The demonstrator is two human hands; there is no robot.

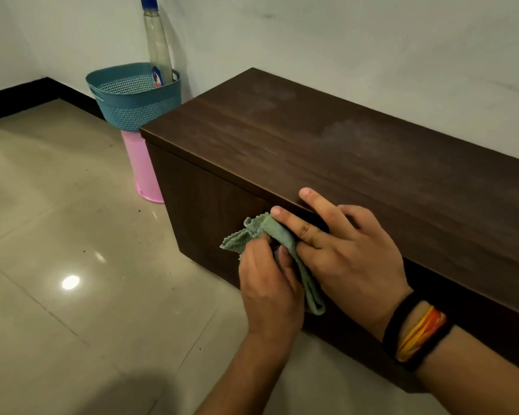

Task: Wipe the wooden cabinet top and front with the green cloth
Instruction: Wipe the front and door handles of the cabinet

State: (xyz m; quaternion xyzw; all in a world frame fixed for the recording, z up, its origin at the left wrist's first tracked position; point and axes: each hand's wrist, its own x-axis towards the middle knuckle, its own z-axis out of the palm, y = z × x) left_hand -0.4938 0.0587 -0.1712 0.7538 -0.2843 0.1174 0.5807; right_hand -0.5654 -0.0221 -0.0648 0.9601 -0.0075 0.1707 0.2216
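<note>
- The glossy tiled floor (72, 235) carries a dark wooden cabinet (342, 163), directly beyond the left hand (270, 283).
- A pink tub (143, 169), perhaps an upturned bucket, stands far beyond that hand, touching the cabinet's end.

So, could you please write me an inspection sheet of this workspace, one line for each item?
Surface: wooden cabinet, dark top with pale dusty smudges near the wall.
Job's things: green cloth, bunched, held in front of the cabinet's front edge.
Clutter: blue basket on a pink bin beside the cabinet; a clear bottle stands in the basket.
Grippers: left hand grips the cloth; right hand holds it too, two fingers stretched out.
Cables: nothing seen.
Surroundings: glossy tiled floor with small dark specks; pale wall with faint marks.
</note>
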